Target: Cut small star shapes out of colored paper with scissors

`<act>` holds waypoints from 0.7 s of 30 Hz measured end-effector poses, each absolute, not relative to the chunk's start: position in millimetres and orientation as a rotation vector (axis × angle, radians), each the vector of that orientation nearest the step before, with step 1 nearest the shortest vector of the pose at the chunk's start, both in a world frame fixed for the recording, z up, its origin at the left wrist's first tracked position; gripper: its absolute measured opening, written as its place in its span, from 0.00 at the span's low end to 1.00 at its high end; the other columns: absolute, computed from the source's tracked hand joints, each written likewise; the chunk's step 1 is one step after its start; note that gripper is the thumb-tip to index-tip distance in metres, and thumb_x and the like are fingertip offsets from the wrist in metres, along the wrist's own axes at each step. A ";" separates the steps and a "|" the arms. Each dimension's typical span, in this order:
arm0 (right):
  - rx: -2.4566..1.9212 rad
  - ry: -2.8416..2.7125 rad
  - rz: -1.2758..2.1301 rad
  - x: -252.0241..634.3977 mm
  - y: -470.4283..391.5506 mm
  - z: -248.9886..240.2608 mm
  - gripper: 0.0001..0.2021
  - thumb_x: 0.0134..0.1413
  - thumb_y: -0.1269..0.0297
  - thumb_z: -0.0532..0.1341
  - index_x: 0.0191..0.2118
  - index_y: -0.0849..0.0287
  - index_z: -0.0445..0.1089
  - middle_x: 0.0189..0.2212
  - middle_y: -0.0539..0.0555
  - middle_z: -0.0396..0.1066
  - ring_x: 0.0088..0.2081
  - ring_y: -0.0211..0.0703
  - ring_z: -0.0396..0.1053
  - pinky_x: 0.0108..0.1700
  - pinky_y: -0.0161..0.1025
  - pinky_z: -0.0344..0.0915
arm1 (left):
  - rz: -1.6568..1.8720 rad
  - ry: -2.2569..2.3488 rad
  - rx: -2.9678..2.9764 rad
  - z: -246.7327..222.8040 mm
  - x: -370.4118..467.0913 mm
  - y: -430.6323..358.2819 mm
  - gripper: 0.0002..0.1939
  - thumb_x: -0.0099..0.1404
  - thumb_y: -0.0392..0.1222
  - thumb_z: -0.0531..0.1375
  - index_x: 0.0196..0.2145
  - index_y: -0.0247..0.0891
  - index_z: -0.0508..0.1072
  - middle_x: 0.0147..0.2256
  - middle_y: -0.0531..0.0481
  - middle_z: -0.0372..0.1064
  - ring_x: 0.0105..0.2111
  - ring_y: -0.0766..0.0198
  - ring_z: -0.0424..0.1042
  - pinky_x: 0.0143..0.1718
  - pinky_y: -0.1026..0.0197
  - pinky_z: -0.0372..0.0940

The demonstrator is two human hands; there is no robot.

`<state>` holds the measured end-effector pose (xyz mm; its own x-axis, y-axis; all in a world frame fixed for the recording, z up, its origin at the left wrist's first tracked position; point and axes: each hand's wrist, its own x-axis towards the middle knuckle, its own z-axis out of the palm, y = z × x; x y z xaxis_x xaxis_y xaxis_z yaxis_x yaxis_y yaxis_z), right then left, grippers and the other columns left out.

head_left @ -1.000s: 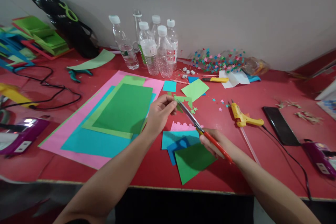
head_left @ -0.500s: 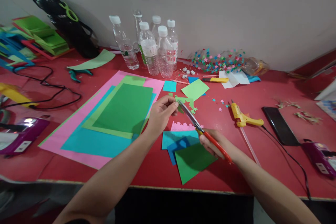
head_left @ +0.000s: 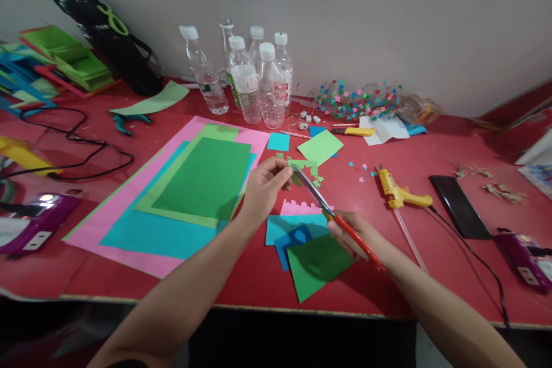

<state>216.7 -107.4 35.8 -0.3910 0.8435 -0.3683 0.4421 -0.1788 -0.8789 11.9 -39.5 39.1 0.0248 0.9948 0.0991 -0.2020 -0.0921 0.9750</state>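
My right hand (head_left: 351, 233) is wrapped round the orange-red handles of a pair of scissors (head_left: 311, 188), whose blades point up and left. The blade tips reach the fingertips of my left hand (head_left: 269, 181). Thumb and forefinger of that hand are pinched together on a small piece of green paper, mostly hidden by the fingers. Just beyond the blades lie a light green paper scrap (head_left: 308, 167) with cut-out edges and several small green stars (head_left: 318, 181). Below the blades is a pink paper strip (head_left: 304, 207) with a notched edge, above a teal sheet (head_left: 276, 229) and a dark green sheet (head_left: 319, 264).
Stacked coloured sheets (head_left: 202, 178) lie left. Plastic bottles (head_left: 245, 80) stand at the back beside a heap of paper stars (head_left: 357, 100). A yellow utility knife (head_left: 353, 131), a yellow glue gun (head_left: 397, 191) with a cord and a black phone (head_left: 459, 207) lie to the right.
Almost nothing differs. The scissors' blades and handles look slightly closer together; both hands stay in the same place.
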 end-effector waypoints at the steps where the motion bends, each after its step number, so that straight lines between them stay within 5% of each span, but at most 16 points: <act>1: -1.479 -1.742 1.588 216.4 -107.4 36.7 0.24 0.55 0.40 0.54 0.24 0.55 0.53 0.10 0.42 0.54 0.13 0.31 0.51 0.17 0.31 0.48 | 1.342 0.986 1.140 38.8 11.9 -39.4 0.06 0.57 0.38 0.60 0.24 0.37 0.68 0.18 0.57 0.64 0.19 0.73 0.64 0.23 0.68 0.61; 21: -1.385 -1.779 1.598 221.7 -107.4 27.9 0.22 0.58 0.42 0.52 0.27 0.57 0.55 0.13 0.42 0.54 0.14 0.30 0.51 0.17 0.30 0.49 | 1.370 0.967 1.121 38.1 11.7 -38.8 0.05 0.56 0.38 0.61 0.25 0.38 0.69 0.20 0.56 0.65 0.21 0.72 0.64 0.25 0.66 0.61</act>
<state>221.7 -107.4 27.9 -0.4447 0.8360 -0.3215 0.4090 -0.1298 -0.9033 11.7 -38.8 38.1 0.0105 0.9941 0.1080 -0.2311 -0.1027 0.9675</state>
